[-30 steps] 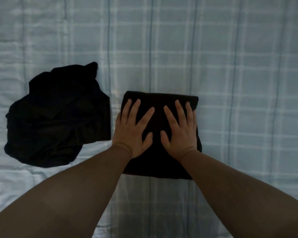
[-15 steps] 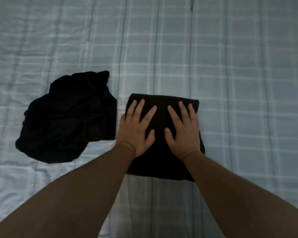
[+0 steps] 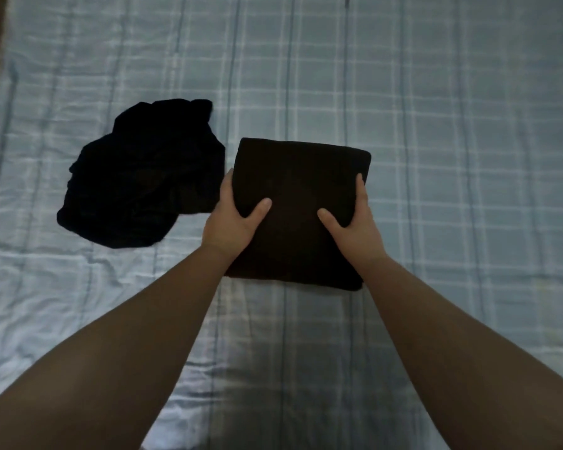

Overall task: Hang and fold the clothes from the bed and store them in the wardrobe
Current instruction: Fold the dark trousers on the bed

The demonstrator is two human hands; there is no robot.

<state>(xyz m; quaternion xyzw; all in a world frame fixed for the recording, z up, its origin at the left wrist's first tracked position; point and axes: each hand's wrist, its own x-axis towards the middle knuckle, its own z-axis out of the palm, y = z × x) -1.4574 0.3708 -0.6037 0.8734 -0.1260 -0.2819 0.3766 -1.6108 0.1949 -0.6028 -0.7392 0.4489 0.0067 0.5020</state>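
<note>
From the head view, a folded dark garment (image 3: pixel 301 190) lies on the checked bedsheet (image 3: pixel 452 125). The left hand (image 3: pixel 233 222) grips its left edge and the right hand (image 3: pixel 355 222) its right edge, thumbs on top, fingers tucked out of sight beneath. Just beside it on the left sits a crumpled black garment (image 3: pixel 137 177), close to the left hand.

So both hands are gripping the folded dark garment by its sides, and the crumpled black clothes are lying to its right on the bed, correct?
Not quite. The head view shows the crumpled black clothes lying left of the folded dark garment, not right. The left hand and right hand do grip its sides on the bed.
</note>
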